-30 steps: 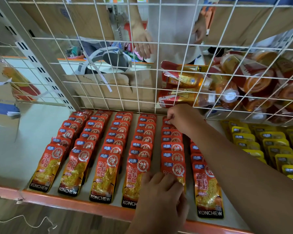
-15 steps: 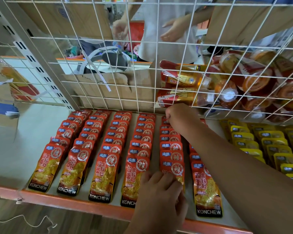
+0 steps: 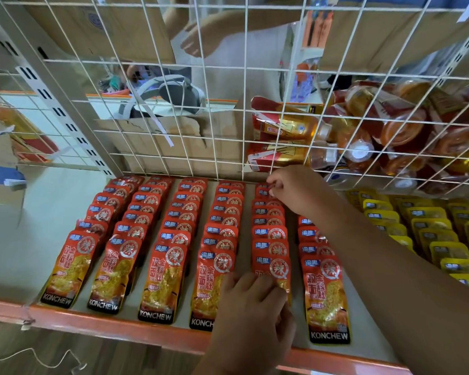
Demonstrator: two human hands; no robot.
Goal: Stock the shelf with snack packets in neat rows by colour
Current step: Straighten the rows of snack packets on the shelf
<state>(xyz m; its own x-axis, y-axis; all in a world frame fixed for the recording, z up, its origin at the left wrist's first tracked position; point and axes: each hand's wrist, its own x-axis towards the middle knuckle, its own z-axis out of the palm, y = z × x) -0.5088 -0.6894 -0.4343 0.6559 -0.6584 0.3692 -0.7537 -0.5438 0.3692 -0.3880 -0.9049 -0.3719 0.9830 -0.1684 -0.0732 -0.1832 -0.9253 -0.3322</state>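
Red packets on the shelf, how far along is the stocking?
Done: four red rows at left lie neat, yellow rows fill the right. In hand: the right hand pinches a packet at the back of the fifth row; the left hand presses its front. Left: the sixth row looks shorter, though the arm hides its back.

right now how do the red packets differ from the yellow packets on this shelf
The red packets lie at the left and middle of the shelf; the yellow packets lie at its right. The left hand and right hand both touch red packets; no hand touches the yellow packets. Both lie in overlapping rows running front to back.
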